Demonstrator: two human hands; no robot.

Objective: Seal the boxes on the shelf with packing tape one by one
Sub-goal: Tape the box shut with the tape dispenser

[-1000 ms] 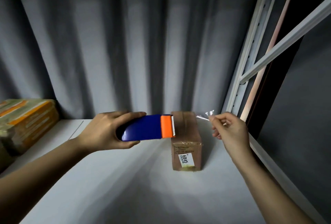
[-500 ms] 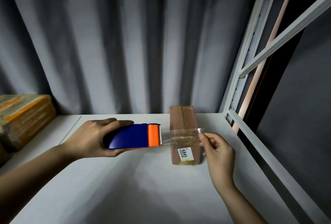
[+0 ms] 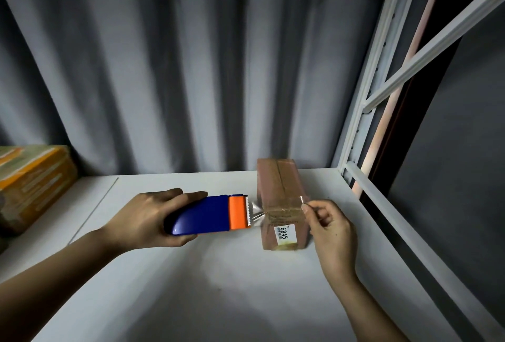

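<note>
On the shelf point(image 3: 191, 287), the left hand point(image 3: 142, 218) grips the dispenser point(image 3: 207, 214) just left of the box point(image 3: 281, 202), while right hand point(image 3: 328, 225) fingers pinch the tape point(image 3: 284, 206) stretched across the box's top.

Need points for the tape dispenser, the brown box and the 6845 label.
tape dispenser point(image 3: 202, 216): head view, on its blue body, gripped by the left hand point(image 3: 144, 218).
brown box point(image 3: 276, 177): head view, on its top face left of the seam.
6845 label point(image 3: 284, 233): head view, on the white sticker's printed number.
</note>
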